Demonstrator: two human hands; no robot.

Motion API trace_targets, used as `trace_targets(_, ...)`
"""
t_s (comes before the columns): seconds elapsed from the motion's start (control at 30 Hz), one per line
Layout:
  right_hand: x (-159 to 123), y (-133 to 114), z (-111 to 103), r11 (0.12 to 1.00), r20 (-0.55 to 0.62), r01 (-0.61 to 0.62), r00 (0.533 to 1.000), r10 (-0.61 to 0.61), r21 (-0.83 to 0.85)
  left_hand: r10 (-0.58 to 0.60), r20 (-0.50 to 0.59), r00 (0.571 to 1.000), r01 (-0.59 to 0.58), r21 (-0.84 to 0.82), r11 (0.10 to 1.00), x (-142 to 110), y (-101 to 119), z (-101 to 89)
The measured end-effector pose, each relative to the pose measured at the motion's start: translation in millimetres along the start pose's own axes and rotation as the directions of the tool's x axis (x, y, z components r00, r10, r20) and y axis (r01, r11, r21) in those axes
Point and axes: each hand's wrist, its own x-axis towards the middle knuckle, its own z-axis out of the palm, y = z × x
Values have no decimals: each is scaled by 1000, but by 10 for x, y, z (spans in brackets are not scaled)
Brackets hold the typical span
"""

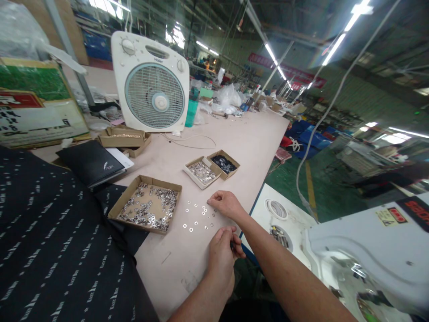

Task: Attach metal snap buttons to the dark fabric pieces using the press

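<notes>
Loose rings (196,223) right of cardboard tray (124,196) | right hand (227,204) nearer, rings leftward | I see its fingertips nearly together, left hand (221,250) curled; holds unclear

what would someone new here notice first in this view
Probably the white fan, standing on the table at the upper left. Next, the small shiny rings scattered on the table, between the right hand and a shallow cardboard box holding many small metal pieces. The dark cloth with pale lettering, filling the lower left, stands out too.

"Haier" on the fan (150,85); dark fabric (60,241) repeats blurred lettering, seemingly "EASTBOY".
</notes>
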Motion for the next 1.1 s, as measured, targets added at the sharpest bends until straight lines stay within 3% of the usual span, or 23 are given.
trace_targets(0.17,8,9,-23,999,-24,15,1000,-14,48,-26,-17,1000,24,-76,997,12,0,12)
trace_targets(0.3,-118,12,-182,991,-83,31,996,-20,130,-122,-41,992,113,-177,978,21,45,10)
trace_targets(0.4,-445,25,-350,983,-169,42,986,-11,177,-176,-13,984,169,-226,959,15,95,-2)
trace_targets(0.5,-926,40,-479,993,-195,92,978,-76,74,-180,89,980,197,-258,946,-9,115,-17)
trace_targets(0.6,-1353,34,-537,965,-102,237,963,-249,-117,-201,130,971,229,-261,938,-52,109,-26)
trace_targets(0.7,-1568,8,-544,882,-9,364,923,-384,-299,-261,102,960,278,-240,930,-89,109,-24)
trace_targets(0.9,-1517,-43,-483,742,199,482,874,-442,-466,-284,173,943,322,-256,912,-52,110,-37)
trace_targets(1.1,-1387,-65,-474,750,248,479,878,-410,-457,-255,179,950,302,-323,897,-20,47,-23)
